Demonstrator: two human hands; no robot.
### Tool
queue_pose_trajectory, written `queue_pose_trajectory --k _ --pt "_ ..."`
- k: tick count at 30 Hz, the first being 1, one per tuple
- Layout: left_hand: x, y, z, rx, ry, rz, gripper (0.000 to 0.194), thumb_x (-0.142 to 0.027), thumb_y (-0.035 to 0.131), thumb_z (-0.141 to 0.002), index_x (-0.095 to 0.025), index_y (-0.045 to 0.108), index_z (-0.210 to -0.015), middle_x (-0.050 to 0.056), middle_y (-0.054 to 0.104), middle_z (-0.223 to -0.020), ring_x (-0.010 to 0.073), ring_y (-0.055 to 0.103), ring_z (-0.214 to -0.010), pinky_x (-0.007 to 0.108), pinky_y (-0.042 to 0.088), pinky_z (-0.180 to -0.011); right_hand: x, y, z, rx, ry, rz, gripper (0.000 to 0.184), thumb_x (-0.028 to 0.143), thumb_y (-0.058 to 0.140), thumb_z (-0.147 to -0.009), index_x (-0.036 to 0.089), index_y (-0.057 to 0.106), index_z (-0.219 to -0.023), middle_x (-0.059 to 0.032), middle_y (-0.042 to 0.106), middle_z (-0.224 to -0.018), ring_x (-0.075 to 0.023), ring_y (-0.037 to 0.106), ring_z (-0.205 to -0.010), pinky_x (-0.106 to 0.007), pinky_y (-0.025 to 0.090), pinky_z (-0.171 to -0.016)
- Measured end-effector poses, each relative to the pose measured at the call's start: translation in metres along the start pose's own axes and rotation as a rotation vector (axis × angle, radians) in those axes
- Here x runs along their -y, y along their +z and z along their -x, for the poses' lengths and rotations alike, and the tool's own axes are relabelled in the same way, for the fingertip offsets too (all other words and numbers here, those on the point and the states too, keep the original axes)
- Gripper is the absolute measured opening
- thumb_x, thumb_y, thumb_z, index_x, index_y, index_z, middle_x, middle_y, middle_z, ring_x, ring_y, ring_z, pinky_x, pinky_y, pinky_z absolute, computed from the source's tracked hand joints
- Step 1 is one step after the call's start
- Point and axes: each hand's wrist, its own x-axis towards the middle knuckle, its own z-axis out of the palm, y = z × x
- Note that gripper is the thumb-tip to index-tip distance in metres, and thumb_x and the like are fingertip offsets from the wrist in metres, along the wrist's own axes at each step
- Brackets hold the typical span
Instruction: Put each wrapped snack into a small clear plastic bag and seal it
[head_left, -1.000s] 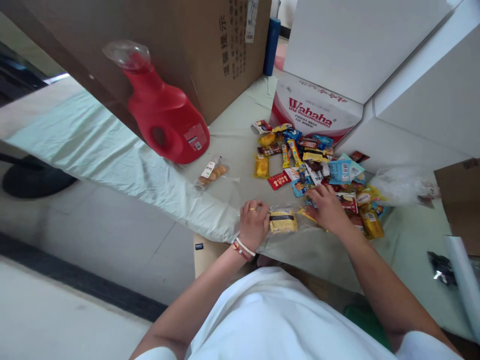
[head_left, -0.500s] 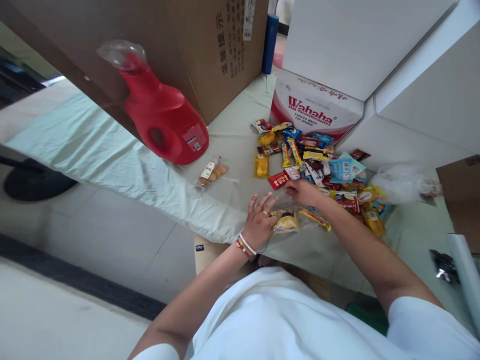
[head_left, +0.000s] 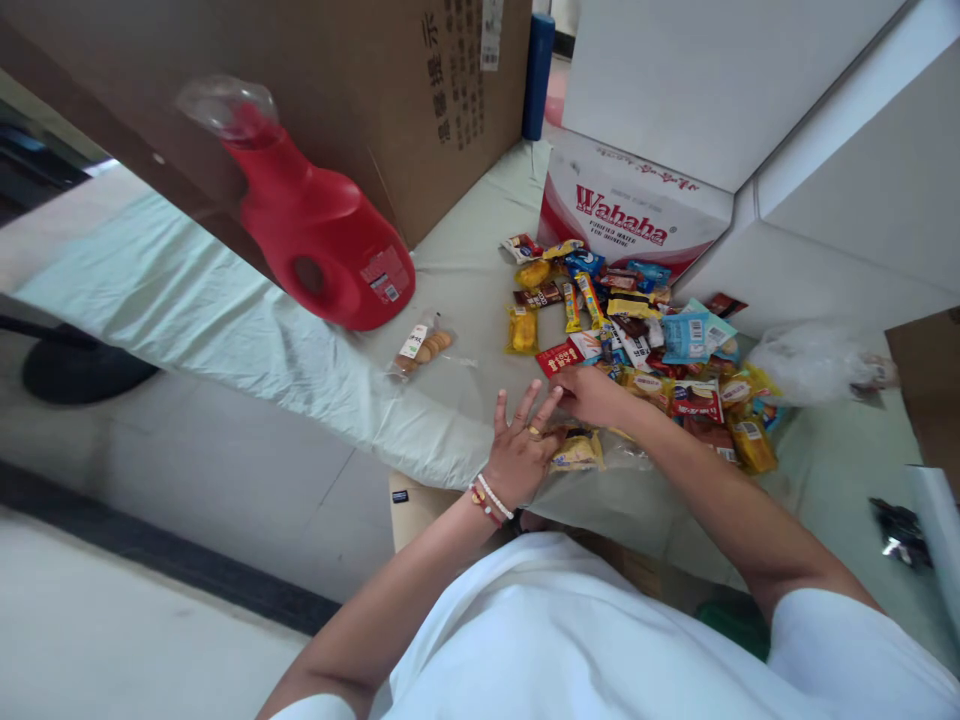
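Left hand (head_left: 521,455): palm down, fingers spread and straight, not clenched. Thumb side is over the left end of the yellow snack packet (head_left: 579,454); contact looks likely, grip doesn't show. Ring and bracelets (head_left: 492,500) on this side. Right hand (head_left: 592,395): fingers bent inward, right by the left fingertips; fingertips hidden, can't tell if it's pinching anything.

Yellow packet lies near the front edge of the desk (head_left: 465,415), under/between the hands, partly covered. Clear plastic film (head_left: 628,456) just right of it, below the right forearm.

Mixed wrapped-snack pile (head_left: 686,338) on the far and right side of the right hand. Red packet (head_left: 559,358) just beyond the right hand; yellow-wrapped cake (head_left: 522,330) farther back. Cookie pack (head_left: 424,347) sits apart, left. Red jug (head_left: 322,240) far left, against the brown carton (head_left: 405,110). Wahaha carton (head_left: 622,215) behind the pile, crumpled clear bag (head_left: 817,365) at its right.
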Motion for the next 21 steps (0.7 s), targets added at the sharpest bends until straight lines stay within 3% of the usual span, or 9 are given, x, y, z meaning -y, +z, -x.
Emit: queue_pose_trajectory --k 4,6,8,10,12,15,18,21 --pt "-0.005 0.002 0.005 -0.073 -0.013 -0.013 0.015 -0.023 0.066 -0.094 -0.032 0.076 -0.1 0.0 0.05 -0.16 0.0303 0.023 -0.16 0.069 0.006 -0.128 0.023 0.009 0.046 -0.11 0.075 0.032 0.014 0.014 0.054 -0.096 0.016 0.065 -0.087 -0.0047 0.063 -0.086 -0.015 0.055 -0.075 -0.025 0.035 -0.067" --pt "-0.006 0.005 0.01 -0.082 -0.083 -0.009 0.015 -0.02 0.065 -0.093 -0.031 0.074 -0.099 0.002 0.052 -0.159 0.0317 0.025 -0.159 0.071 0.008 -0.127 0.035 0.024 0.072 -0.176 0.121 0.029 0.018 0.016 0.05 -0.099 0.017 0.066 -0.093 -0.0052 0.062 -0.089 -0.0153 0.055 -0.075 -0.026 0.036 -0.067" --pt "-0.003 0.01 0.015 -0.084 -0.188 0.006 0.014 -0.021 0.065 -0.092 -0.027 0.071 -0.103 0.008 0.054 -0.155 0.0343 0.031 -0.156 0.07 0.019 -0.125 0.042 0.046 0.095 -0.238 0.121 0.066 0.02 0.018 0.048 -0.102 0.018 0.067 -0.096 -0.0055 0.061 -0.088 -0.0159 0.054 -0.074 -0.027 0.036 -0.065" --pt "0.003 0.015 0.018 -0.092 -0.31 0.057 0.024 -0.026 0.069 -0.089 -0.021 0.067 -0.112 0.016 0.057 -0.148 0.0353 0.044 -0.148 0.061 0.039 -0.119 0.044 0.07 0.111 -0.304 0.073 0.123 0.024 0.019 0.046 -0.103 0.019 0.068 -0.096 -0.0061 0.06 -0.085 -0.017 0.053 -0.073 -0.028 0.036 -0.064" --pt "0.012 0.016 0.019 -0.086 -0.431 0.146 0.047 -0.03 0.072 -0.086 -0.017 0.059 -0.129 0.02 0.058 -0.142 0.0318 0.058 -0.132 0.048 0.053 -0.104 0.043 0.089 0.118 -0.37 0.02 0.147 0.027 0.02 0.044 -0.104 0.018 0.07 -0.099 -0.0067 0.06 -0.083 -0.0178 0.053 -0.073 -0.029 0.037 -0.064" --pt "0.027 0.009 0.013 0.066 -0.538 0.287 0.06 -0.026 0.07 -0.084 -0.018 0.052 -0.141 0.016 0.064 -0.132 0.0243 0.067 -0.106 0.039 0.056 -0.091 0.04 0.101 0.119 -0.423 -0.005 0.152 0.031 0.019 0.042 -0.106 0.019 0.072 -0.113 -0.0063 0.06 -0.082 -0.0183 0.054 -0.073 -0.029 0.038 -0.064" --pt "0.042 -0.005 0.003 0.289 -0.545 0.368 0.027 -0.02 0.063 -0.085 -0.019 0.071 -0.111 0.007 0.073 -0.099 0.0204 0.067 -0.088 0.034 0.053 -0.084 0.041 0.097 0.116 -0.343 -0.033 0.178 0.036 0.016 0.045 -0.102 0.024 0.073 -0.123 -0.0064 0.06 -0.084 -0.0198 0.055 -0.077 -0.03 0.039 -0.066" --pt "0.051 -0.02 -0.003 0.348 -0.55 0.378 0.014 -0.021 0.06 -0.085 -0.02 0.074 -0.085 0.003 0.069 -0.079 0.0186 0.064 -0.079 0.03 0.05 -0.075 0.045 0.085 0.116 -0.205 -0.029 0.223 0.046 0.011 0.05 -0.096 0.028 0.07 -0.134 -0.008 0.062 -0.092 -0.0212 0.055 -0.082 -0.032 0.041 -0.07"
